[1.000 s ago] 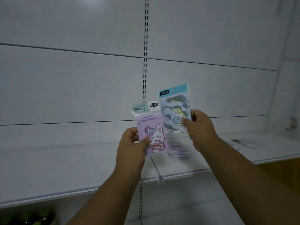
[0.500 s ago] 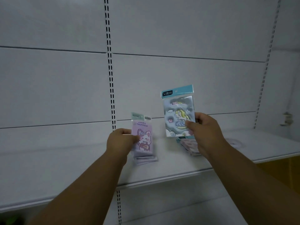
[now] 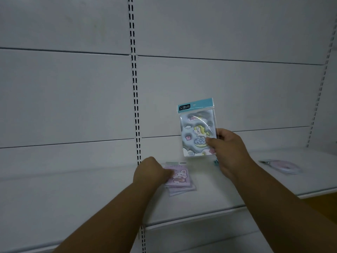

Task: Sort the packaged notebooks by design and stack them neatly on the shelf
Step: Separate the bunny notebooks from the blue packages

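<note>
My left hand (image 3: 150, 170) grips a pink bunny notebook (image 3: 179, 177) by its left edge, lying flat on top of a small stack of the same pink packs (image 3: 182, 190) on the white shelf (image 3: 91, 194). My right hand (image 3: 226, 150) holds a blue unicorn notebook (image 3: 197, 128) upright above the shelf, pinched at its lower right corner. A bit of another teal pack (image 3: 216, 163) shows behind my right wrist; most of it is hidden.
A round pink packaged item (image 3: 282, 166) lies flat on the shelf at the right. A slotted upright (image 3: 135, 84) runs down the white back panel, another at the far right (image 3: 322, 84). The shelf's front lip (image 3: 191, 222) crosses below my arms.
My left hand has lowered the pink bunny notebook from in front of me down onto the pink stack. My right hand keeps the blue notebook raised. The view has shifted left.
</note>
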Tool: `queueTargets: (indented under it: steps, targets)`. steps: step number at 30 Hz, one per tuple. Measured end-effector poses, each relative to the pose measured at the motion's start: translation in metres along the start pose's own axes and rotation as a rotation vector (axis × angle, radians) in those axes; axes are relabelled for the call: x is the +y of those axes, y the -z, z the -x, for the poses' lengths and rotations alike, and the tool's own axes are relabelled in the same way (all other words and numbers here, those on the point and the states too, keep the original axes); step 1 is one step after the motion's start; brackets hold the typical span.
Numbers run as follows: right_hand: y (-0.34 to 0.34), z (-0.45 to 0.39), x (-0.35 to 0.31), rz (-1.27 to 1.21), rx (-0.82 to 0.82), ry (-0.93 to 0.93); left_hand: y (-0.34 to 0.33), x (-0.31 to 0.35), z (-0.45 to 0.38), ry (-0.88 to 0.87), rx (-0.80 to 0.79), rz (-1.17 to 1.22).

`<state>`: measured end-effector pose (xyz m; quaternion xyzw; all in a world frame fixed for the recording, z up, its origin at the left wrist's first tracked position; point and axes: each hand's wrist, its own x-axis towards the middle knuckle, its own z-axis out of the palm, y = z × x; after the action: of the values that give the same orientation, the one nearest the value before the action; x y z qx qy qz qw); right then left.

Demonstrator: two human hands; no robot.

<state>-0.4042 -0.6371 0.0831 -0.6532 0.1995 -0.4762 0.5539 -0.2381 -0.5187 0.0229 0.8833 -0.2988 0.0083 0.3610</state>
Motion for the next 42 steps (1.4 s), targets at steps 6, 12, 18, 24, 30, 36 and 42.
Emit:
queueTargets:
  steps: [6, 12, 18, 24, 30, 36, 42]
  targets:
    - [0.021, -0.004, 0.006, 0.01, -0.09, -0.097, 0.019, 0.056, -0.008, -0.129, 0.072, 0.721]
    - [0.095, -0.015, 0.008, 0.136, -0.16, -0.195, -0.012, 0.111, -0.033, -0.102, -0.075, 0.909]
    - [0.156, -0.048, 0.017, 0.483, -0.036, -0.201, -0.082, 0.155, -0.05, -0.17, 0.042, 0.474]
    - [0.174, -0.085, 0.043, 0.768, -0.168, -0.229, -0.135, 0.176, -0.073, -0.166, 0.056, -0.008]
    - [0.177, -0.104, 0.073, 0.998, -0.335, -0.2, -0.161, 0.18, -0.077, -0.091, 0.051, -0.294]
    - [0.173, -0.112, 0.078, 1.234, -0.372, 0.115, -0.16, 0.178, -0.081, -0.101, 0.053, -0.365]
    - [0.13, -0.116, 0.07, 0.994, -0.386, 0.307, -0.131, 0.162, -0.066, -0.133, 0.087, -0.335]
